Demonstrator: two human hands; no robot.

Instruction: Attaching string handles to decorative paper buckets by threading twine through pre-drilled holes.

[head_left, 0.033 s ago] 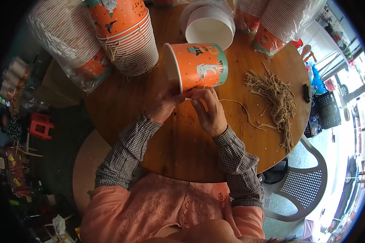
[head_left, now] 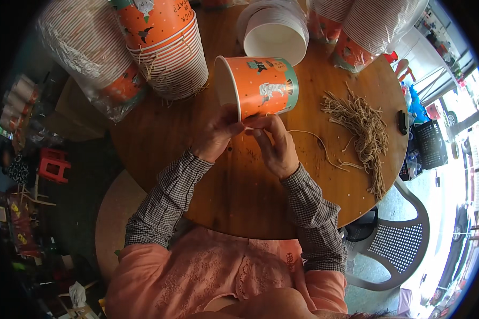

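An orange paper bucket [head_left: 258, 90] with a green base band and printed figures lies on its side above the table, its white-rimmed mouth facing left. My left hand [head_left: 216, 134] is closed on the lower part of the rim, partly out of sight inside the mouth. Just right of it, my right hand [head_left: 277, 148] is pinched under the bucket's wall, thumb and forefinger close to the left fingertips. From behind the right hand a thin strand of twine [head_left: 324, 146] trails across the wood; its end at the fingers is hidden. A bundle of tan twine [head_left: 364, 130] lies to the right.
On the round wooden table [head_left: 239, 207], a tall bucket stack with twine ties [head_left: 175, 69] stands at far left, beside a plastic-wrapped stack [head_left: 85, 53]. White-mouthed nested buckets [head_left: 277, 42] lie at the back; another wrapped stack [head_left: 364, 37] stands far right. A grey chair [head_left: 396, 244] is at right.
The right fingertips have shifted slightly left, closer to the left thumb at the rim. The bucket has turned very slightly; the rest is unchanged.
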